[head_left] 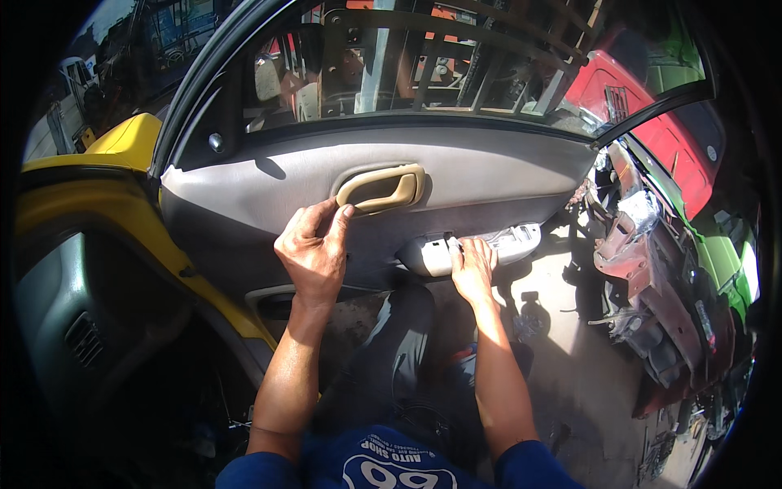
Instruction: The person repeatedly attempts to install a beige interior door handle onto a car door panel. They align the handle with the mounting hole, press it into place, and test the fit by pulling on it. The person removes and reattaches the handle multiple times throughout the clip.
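In front of me stands a car door with a grey inner panel point(497, 159). A tan inside door handle point(414, 186) with its surround is set in the panel's upper middle. Thumb and fingers of my left hand point(314, 251) are pinched together at the left end of that surround. Lower and to the right, a light grey armrest point(429, 257) juts from the panel. My right hand point(473, 270) has its fingers curled over the top of the armrest; the fingertips are partly hidden there.
Yellow bodywork point(122, 147) and a dark seat point(61, 301) are on the left. Past the door's window glass point(391, 81) stand metal racks. At the right lie a red car panel point(635, 114), a green panel point(721, 253) and scrap parts point(652, 285). My leg point(403, 326) is beneath the armrest.
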The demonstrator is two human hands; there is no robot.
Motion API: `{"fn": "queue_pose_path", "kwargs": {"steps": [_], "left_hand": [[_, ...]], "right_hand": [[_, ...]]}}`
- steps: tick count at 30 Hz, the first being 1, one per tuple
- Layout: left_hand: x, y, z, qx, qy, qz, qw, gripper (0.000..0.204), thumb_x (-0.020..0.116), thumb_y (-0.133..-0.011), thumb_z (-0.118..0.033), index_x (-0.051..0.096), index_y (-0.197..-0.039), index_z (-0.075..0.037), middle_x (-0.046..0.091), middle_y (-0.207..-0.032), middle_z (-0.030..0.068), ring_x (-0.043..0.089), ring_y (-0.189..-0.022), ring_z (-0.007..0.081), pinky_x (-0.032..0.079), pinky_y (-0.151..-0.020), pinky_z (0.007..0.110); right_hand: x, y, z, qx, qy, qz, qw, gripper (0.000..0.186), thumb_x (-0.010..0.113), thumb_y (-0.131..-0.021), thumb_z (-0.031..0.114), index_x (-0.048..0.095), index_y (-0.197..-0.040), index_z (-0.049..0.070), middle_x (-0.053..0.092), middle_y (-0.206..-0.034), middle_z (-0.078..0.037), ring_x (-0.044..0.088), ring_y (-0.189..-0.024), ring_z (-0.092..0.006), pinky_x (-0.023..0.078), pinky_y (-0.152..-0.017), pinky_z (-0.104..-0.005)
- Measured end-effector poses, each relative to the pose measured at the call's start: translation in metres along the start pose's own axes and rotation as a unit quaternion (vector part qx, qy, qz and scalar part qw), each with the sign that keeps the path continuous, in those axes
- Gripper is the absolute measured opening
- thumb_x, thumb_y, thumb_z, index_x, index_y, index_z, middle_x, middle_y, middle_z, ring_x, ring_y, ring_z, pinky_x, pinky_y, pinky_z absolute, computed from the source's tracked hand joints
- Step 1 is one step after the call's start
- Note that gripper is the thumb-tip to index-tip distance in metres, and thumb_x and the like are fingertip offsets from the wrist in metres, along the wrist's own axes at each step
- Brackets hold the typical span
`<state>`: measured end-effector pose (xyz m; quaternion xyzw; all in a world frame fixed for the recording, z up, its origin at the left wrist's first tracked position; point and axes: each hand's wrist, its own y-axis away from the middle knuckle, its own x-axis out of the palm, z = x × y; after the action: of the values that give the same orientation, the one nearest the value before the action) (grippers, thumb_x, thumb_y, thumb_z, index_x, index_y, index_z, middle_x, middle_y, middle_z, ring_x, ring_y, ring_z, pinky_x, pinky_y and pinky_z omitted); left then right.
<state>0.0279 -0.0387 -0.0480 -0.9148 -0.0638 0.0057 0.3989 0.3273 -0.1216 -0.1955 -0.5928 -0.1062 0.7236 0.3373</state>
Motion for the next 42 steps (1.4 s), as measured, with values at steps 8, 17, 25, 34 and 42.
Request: {"fn": "queue_pose_path", "kwargs": {"steps": [8,17,25,34,42], "left_hand": [[-0.009,-0.012,-0.018,-0.034,-0.048,0.033,0.998,0.02,0.087,-0.093,-0.008,0.076,-0.096,0.008,0.078,-0.082,0.0124,0.07,-0.075,0.0101,0.058,-0.073,0.027],[-0.005,-0.025,-0.013,0.213,-0.201,0.083,0.952,0.055,0.09,-0.078,-0.01,0.073,-0.13,-0.011,0.067,-0.117,0.0113,0.066,-0.104,0.028,0.05,-0.091,0.04],[-0.006,-0.056,0.013,0.368,-0.349,0.222,0.833,0.105,0.1,-0.065,-0.043,0.058,-0.159,-0.02,0.061,-0.141,0.0094,0.055,-0.132,0.0315,0.04,-0.111,0.051],[-0.02,-0.069,0.016,0.418,-0.437,0.218,0.766,0.104,0.092,-0.072,-0.062,0.056,-0.158,-0.016,0.057,-0.129,0.0049,0.057,-0.118,0.0263,0.041,-0.101,0.047],[-0.012,-0.063,0.02,0.414,-0.42,0.226,0.775,0.109,0.093,-0.078,-0.05,0.044,-0.165,-0.005,0.047,-0.166,0.0164,0.043,-0.157,0.0307,0.028,-0.125,0.053]], "right_hand": [[-0.002,0.004,-0.001,0.0,-0.017,0.009,1.0,0.033,0.064,-0.101,0.021,0.067,-0.13,0.005,0.066,-0.129,-0.017,0.052,-0.137,-0.0381,0.03,-0.122,-0.0534],[-0.003,0.003,0.001,0.006,-0.039,-0.008,0.999,0.035,0.064,-0.104,0.029,0.068,-0.13,0.007,0.065,-0.131,-0.017,0.052,-0.136,-0.0368,0.03,-0.119,-0.0538],[0.0,0.001,0.004,0.032,-0.065,-0.016,0.997,0.034,0.064,-0.103,0.033,0.07,-0.125,0.008,0.066,-0.13,-0.012,0.052,-0.138,-0.031,0.026,-0.124,-0.055],[-0.003,0.001,0.002,0.038,-0.086,-0.019,0.995,0.032,0.063,-0.102,0.036,0.071,-0.121,0.012,0.069,-0.128,-0.009,0.054,-0.136,-0.0297,0.026,-0.123,-0.0543],[0.0,0.001,0.008,0.06,-0.062,-0.011,0.996,0.032,0.059,-0.104,0.031,0.071,-0.123,0.009,0.068,-0.128,-0.011,0.053,-0.139,-0.0284,0.026,-0.122,-0.0513]]}}
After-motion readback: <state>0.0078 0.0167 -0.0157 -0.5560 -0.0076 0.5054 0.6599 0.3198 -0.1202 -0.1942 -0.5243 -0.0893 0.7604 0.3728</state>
